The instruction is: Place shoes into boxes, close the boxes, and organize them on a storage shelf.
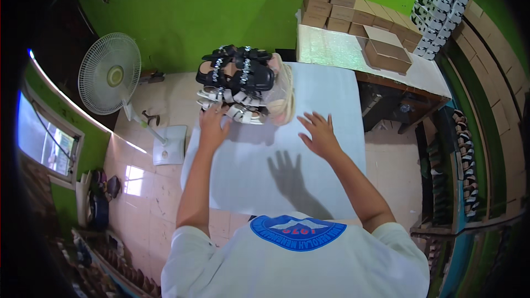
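A pair of black sandals [253, 74] with beaded or chain-like straps sits at the far side of the white table [243, 176]. White sandals [247, 115] lie just on the near side of them. To their right are pale cream shoes or sandals with pink insoles [283, 111], partly hidden behind clear wrapping. My left hand [213, 128] is open, its fingertips at the left end of the white sandals; whether they touch is hard to tell. Apart from the footwear, my right hand [320, 137] hovers open over the table, fingers spread, casting a shadow.
A white pedestal fan [115, 76] stands on the floor to the left. Beyond the table's right corner, a side counter [331, 49] carries stacked brown boxes [389, 49]. Racks of shoes [469, 165] line the right side, and more footwear [113, 186] lies at lower left.
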A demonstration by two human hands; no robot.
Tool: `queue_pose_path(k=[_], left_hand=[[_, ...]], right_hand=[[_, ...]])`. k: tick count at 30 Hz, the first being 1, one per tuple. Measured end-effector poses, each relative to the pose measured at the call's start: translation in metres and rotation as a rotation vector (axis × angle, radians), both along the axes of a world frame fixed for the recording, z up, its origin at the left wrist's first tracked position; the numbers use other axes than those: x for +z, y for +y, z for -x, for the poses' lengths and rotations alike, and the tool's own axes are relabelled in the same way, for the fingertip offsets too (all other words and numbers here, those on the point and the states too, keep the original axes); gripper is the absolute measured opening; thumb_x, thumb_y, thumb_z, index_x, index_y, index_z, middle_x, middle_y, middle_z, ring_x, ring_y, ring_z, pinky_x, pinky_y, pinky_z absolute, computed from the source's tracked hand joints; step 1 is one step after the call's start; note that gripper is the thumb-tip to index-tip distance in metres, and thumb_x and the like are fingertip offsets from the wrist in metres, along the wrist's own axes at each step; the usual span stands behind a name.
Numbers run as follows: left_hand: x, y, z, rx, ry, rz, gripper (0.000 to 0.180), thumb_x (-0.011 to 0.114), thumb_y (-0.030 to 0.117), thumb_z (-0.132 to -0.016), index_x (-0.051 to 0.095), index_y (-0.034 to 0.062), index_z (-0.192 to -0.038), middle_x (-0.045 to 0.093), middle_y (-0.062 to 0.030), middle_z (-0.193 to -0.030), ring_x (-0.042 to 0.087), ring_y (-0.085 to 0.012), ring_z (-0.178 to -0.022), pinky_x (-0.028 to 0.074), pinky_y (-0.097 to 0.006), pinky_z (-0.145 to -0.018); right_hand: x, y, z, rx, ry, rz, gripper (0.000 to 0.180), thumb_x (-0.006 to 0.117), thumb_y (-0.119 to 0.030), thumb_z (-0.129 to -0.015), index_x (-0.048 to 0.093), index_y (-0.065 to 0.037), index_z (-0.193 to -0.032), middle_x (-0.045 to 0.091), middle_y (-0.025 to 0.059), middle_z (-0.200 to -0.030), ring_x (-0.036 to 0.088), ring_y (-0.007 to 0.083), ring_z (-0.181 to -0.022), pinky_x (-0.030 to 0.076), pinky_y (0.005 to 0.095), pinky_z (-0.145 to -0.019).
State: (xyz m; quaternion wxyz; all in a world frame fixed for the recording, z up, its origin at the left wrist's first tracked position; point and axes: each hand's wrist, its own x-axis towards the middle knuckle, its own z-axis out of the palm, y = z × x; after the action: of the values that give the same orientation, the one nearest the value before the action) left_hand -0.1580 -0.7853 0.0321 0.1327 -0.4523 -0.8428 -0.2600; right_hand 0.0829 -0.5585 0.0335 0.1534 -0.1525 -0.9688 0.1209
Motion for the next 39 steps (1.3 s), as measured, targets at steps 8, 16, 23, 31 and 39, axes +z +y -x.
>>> queue_pose_path(k=[8,16,23,31,39], left_hand=[[0.053,0.015,0.149,0.214,-0.031,0.258,0.081,0.073,0.034,-0.065,0.036,0.0097,-0.133,0.035,-0.0139,-0.136,0.031,-0.0311,-0.126,0.019,-0.05,-0.104],[0.043,0.023,0.21,0.122,-0.146,0.453,0.108,0.083,0.043,-0.039,0.036,0.0241,-0.134,0.027,-0.0112,-0.142,0.024,-0.0315,-0.13,0.011,-0.054,-0.105],[0.035,0.018,0.221,0.084,-0.176,0.322,0.103,0.084,0.04,-0.035,0.044,0.0225,-0.129,0.027,-0.0096,-0.142,0.024,-0.032,-0.13,0.012,-0.054,-0.105],[0.072,0.004,0.178,0.044,-0.03,0.115,0.097,0.086,0.035,-0.034,0.05,0.0212,-0.123,0.024,-0.0099,-0.141,0.024,-0.0329,-0.129,0.016,-0.049,-0.105],[0.12,0.023,0.076,-0.074,0.105,-0.013,0.092,0.085,0.032,-0.033,0.052,0.0223,-0.119,0.022,-0.0138,-0.142,0.022,-0.0355,-0.13,0.016,-0.05,-0.105]], right_hand=[[0.04,0.007,0.151,-0.053,0.002,-0.078,0.073,0.071,-0.027,-0.068,0.035,-0.023,-0.132,0.038,0.0089,-0.133,0.033,0.032,-0.125,0.018,0.0619,-0.1],[0.043,0.005,0.192,-0.029,-0.111,-0.194,0.104,0.079,-0.033,-0.055,0.019,-0.027,-0.139,0.038,0.0095,-0.132,0.03,0.0318,-0.127,0.016,0.064,-0.1],[0.048,0.009,0.193,-0.034,-0.075,-0.105,0.107,0.081,-0.03,-0.051,0.02,-0.026,-0.139,0.041,0.0076,-0.129,0.03,0.0312,-0.127,0.013,0.0641,-0.101],[0.057,0.011,0.163,0.025,0.178,-0.054,0.104,0.082,-0.027,-0.047,0.028,-0.024,-0.136,0.043,0.0071,-0.128,0.03,0.0314,-0.126,0.01,0.0619,-0.102],[0.065,0.032,0.063,0.041,0.351,-0.108,0.098,0.082,-0.027,-0.046,0.035,-0.019,-0.132,0.045,0.0052,-0.127,0.033,0.0332,-0.124,0.009,0.0607,-0.103]])
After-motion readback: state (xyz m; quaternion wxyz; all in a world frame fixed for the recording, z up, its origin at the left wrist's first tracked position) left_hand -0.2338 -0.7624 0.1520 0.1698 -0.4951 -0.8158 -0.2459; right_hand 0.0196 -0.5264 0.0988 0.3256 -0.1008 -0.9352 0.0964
